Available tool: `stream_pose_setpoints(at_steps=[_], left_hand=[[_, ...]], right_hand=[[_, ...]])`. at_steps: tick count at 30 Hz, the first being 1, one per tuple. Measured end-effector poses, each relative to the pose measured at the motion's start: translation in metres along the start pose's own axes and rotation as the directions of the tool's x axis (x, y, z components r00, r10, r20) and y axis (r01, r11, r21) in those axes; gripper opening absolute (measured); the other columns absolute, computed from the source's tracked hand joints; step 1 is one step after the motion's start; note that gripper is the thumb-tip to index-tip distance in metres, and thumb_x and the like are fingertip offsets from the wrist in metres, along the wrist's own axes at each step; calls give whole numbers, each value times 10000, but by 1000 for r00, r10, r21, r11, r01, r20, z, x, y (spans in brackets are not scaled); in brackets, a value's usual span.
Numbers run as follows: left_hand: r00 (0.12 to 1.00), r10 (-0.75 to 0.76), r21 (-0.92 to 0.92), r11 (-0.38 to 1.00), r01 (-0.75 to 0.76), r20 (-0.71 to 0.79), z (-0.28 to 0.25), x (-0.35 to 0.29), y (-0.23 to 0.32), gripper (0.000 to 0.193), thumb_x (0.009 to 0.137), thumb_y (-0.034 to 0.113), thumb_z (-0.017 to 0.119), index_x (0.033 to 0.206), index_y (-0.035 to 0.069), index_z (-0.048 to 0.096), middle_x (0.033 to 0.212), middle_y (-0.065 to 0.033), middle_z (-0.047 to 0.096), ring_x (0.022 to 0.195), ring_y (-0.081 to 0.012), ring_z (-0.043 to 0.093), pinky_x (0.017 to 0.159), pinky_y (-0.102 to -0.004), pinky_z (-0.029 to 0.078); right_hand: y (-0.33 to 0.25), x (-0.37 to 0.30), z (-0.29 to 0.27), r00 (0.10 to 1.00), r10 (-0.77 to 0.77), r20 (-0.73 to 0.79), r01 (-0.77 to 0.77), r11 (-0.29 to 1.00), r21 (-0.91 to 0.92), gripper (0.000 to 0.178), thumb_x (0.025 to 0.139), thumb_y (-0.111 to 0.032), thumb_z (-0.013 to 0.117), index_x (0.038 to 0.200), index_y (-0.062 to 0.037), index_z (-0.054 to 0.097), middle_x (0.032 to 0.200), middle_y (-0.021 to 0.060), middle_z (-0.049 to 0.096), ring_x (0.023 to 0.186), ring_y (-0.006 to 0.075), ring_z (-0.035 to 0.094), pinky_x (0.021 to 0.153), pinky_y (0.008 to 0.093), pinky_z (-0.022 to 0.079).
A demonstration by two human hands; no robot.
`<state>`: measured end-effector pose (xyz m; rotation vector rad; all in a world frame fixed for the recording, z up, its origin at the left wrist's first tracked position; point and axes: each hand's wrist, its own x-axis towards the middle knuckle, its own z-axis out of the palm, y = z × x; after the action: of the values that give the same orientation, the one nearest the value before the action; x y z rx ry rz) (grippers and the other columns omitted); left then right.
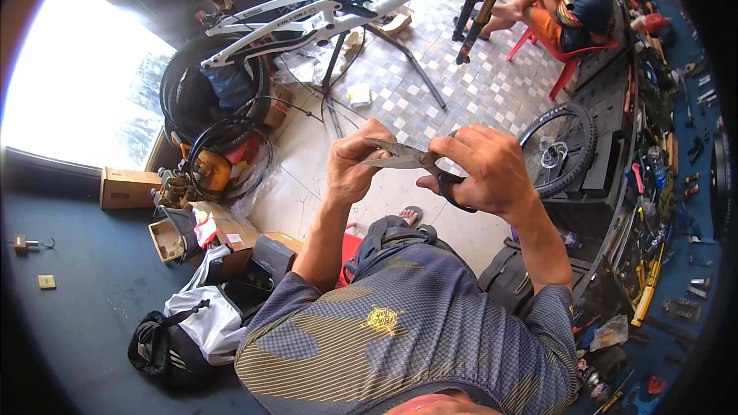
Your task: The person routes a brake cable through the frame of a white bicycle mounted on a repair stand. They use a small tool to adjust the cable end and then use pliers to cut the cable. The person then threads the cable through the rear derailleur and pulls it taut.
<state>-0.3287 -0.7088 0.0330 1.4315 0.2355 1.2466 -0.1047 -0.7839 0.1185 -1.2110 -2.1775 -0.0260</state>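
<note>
My right hand (486,167) is closed around the black handles of a pair of scissors (413,159). Their metal blades are parted and point left toward my other hand. At the blade tips, my left hand (352,161) is closed with its fingers curled in. Whatever sits between those fingers is too small or hidden to make out. Both hands are raised in front of my chest, above the tiled floor.
Ahead, a white bicycle frame (323,11) is held up on a stand (407,61). A bicycle wheel (565,150) leans at right, near a wall of tools (692,146). A person (580,8) sits on a red chair (567,73). Tyres (173,84) and cardboard boxes (127,188) lie left.
</note>
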Motion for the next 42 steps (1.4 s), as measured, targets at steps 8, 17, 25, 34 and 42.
stream_pose_setpoints(at_steps=[8, 17, 25, 34, 42], left_hand=[[998, -50, 54, 997, 52, -31, 6, 4, 6, 177, 877, 139, 737, 900, -31, 692, 829, -85, 641, 796, -200, 501, 717, -347, 402], [994, -109, -106, 988, 108, 0, 6, 1, -3, 126, 900, 89, 723, 964, -17, 702, 922, -62, 635, 867, -143, 584, 766, -277, 482], [994, -111, -121, 987, 110, 1, 8, 0, -1, 143, 895, 102, 731, 953, -24, 697, 928, -67, 636, 871, -143, 579, 768, -278, 471], [994, -99, -82, 991, 103, 46, 7, -1, 3, 183, 893, 117, 727, 982, -42, 705, 908, -72, 636, 846, -141, 556, 734, -282, 444], [995, -83, -28, 996, 85, 61, 5, -1, 4, 142, 890, 87, 714, 974, -27, 712, 888, -66, 643, 826, -137, 555, 713, -285, 442]], right_hand=[[0, -2, 0, 1000, 7, 5, -6, 999, -38, 425, 672, -421, 866, 905, -131, 660, 655, 23, 563, 598, 215, 585, 547, 348, 458], [6, -8, -4, 977, 175, -120, -154, 973, 171, 416, 659, -363, 884, 914, -106, 678, 620, 34, 602, 531, 188, 592, 491, 319, 442], [3, -5, -12, 996, 60, -70, -51, 991, 122, 476, 592, -363, 928, 894, -100, 670, 681, 16, 634, 577, 163, 598, 536, 297, 472], [-3, -6, -7, 1000, 18, -7, -18, 1000, 11, 512, 601, -525, 868, 866, -133, 672, 673, -5, 599, 614, 195, 592, 550, 340, 461], [-7, -5, -10, 1000, 14, 14, -14, 999, -32, 520, 602, -540, 858, 875, -139, 671, 649, 1, 565, 600, 192, 577, 535, 342, 454]])
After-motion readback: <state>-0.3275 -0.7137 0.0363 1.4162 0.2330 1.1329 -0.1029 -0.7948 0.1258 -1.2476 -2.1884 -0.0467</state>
